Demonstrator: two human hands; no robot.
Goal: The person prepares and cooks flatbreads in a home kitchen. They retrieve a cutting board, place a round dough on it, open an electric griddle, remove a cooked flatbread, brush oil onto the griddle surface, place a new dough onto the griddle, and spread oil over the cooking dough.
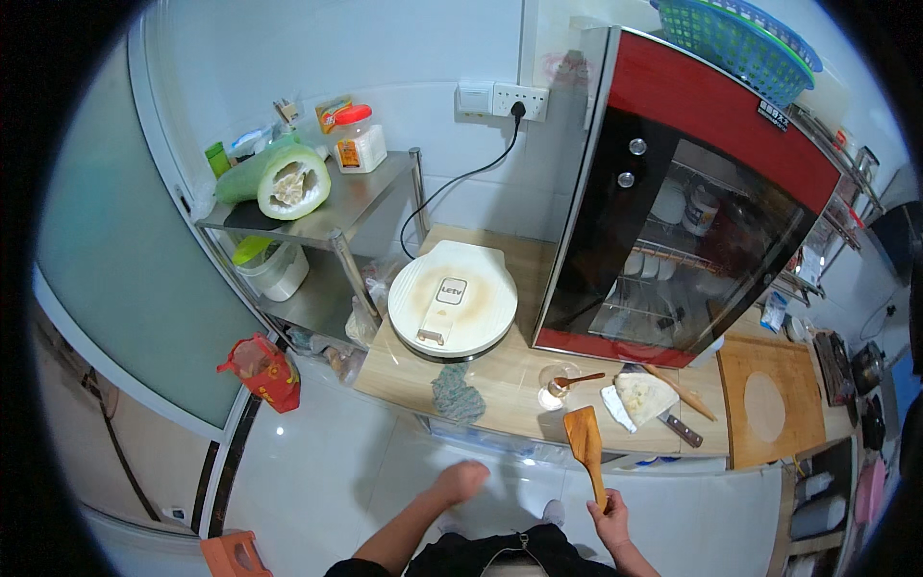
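Note:
My right hand (612,513) grips the handle of a wooden spatula (587,441), its flat blade pointing up over the counter's front edge. Slightly blurred, my left hand (463,482) hangs in front of the counter with its fingers curled and nothing visible in it. Beyond it, a white round electric griddle (453,300) stands with its lid down. A grey-green cloth (458,395) lies just in front of the griddle. Near the spatula blade are a small glass bowl (552,397) with a wooden spoon (580,379) across it, and a folded flatbread (644,397).
A knife (681,430) and a rolling pin (681,393) lie beside the flatbread. Further right, a wooden board (793,375) carries a rolled dough round (764,407). A tall red-and-black cabinet (678,216) rises behind. At left, a metal rack (375,191) holds a cut winter melon (292,184).

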